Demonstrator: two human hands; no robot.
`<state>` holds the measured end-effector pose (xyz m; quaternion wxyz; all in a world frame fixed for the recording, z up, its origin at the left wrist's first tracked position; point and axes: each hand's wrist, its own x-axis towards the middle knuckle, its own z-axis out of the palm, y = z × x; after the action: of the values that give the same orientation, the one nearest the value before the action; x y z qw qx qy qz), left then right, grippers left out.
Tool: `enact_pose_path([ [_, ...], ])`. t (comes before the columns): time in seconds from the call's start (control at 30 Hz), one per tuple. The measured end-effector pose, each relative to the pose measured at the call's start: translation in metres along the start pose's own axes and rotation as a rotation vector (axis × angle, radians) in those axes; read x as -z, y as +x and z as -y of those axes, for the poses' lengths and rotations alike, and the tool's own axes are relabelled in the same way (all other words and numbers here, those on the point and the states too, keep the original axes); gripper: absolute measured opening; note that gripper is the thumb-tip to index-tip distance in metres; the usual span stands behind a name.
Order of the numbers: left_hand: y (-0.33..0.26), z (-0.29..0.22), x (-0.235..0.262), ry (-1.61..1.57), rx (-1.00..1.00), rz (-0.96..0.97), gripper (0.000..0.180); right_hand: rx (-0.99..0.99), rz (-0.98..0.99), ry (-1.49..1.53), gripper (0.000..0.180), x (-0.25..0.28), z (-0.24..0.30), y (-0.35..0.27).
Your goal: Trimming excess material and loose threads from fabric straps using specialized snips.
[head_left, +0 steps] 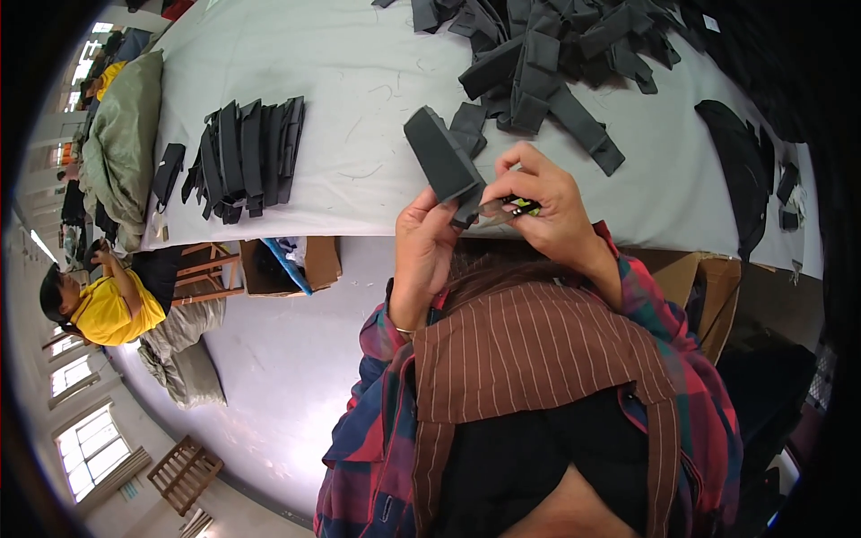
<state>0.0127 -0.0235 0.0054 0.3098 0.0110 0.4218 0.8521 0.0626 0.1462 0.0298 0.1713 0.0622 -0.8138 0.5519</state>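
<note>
Held dark fabric piece (439, 157): over the desk's near edge, upper end above the desk (354, 67), lower end about at the edge. Left hand (421, 235) has fingers pinching the lower end, thumb on top. Right hand (549, 206) has fingers curled around a small green-and-black tool (526, 206), its tip at or right beside the piece's lower end; exact contact can't tell.

Edges/room: near edge of the desk runs just in front of the person, bending at the rim; both wrists are on the person's side of it. Broad stretch of pale cloth between the held piece and the row of dark strips (244, 157) to the left, loose threads on it. Row stands in from the left edge. Tighter on the far side: heap of dark strips (543, 67) comes down close to the right hand. Pale cloth again right of the hand, up to a black item (735, 166) near the right edge.

Counts: hands two, held piece one, tool one. Row roughly seven or more, overlapping, exact number can't tell. One lone strip (168, 173) left of the row. Heap one, pieces too tangled to count. Cardboard boxes (323, 262) two, below desk level, one each side. One co-worker (117, 305), yellow top, far left.
</note>
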Motion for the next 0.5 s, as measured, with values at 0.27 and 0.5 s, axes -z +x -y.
enact_pose_path([
  [0.27,0.004,-0.007,0.009,-0.255,0.144,0.021,0.030,0.087,0.179,-0.006,0.027,0.002,0.005,-0.004],
  [0.5,0.007,0.011,0.005,0.087,-0.062,0.000,0.025,-0.003,-0.032,-0.118,0.019,-0.010,0.002,0.012],
])
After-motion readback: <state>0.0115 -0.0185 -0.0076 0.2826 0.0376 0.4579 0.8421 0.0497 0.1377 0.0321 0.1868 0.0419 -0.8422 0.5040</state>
